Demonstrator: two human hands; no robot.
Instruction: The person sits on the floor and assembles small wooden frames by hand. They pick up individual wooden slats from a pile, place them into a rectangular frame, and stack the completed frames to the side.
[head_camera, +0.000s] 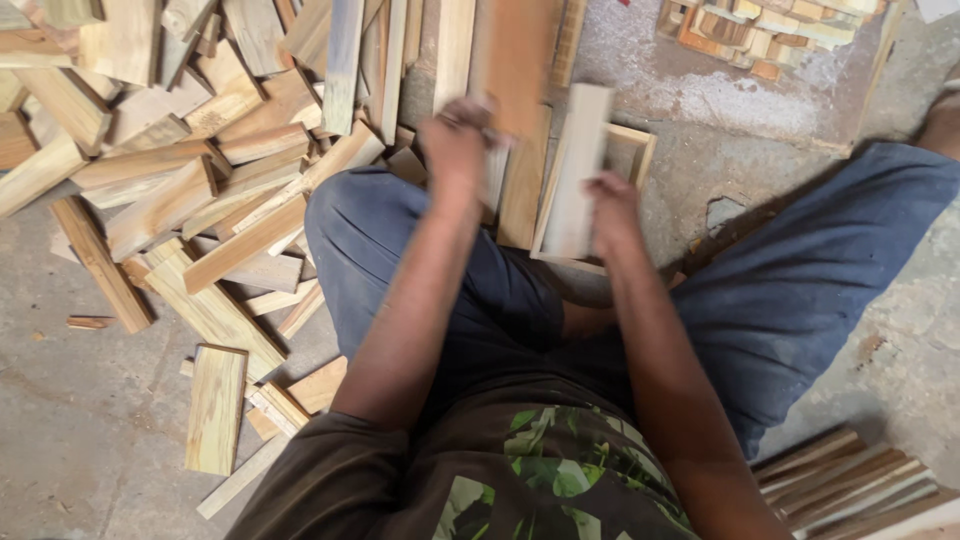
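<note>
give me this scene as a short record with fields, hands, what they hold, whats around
setting: person seated on a concrete floor, legs spread, in blue trousers
left hand: left hand raised, gripping a reddish-brown wood slat
right hand: right hand holding a pale wood slat upright
in front: shallow open wooden frame on the floor behind the pale slat
left side: large loose pile of wood offcuts
lower right: bundle of thin wooden strips
top right: stacked small wood blocks
</note>
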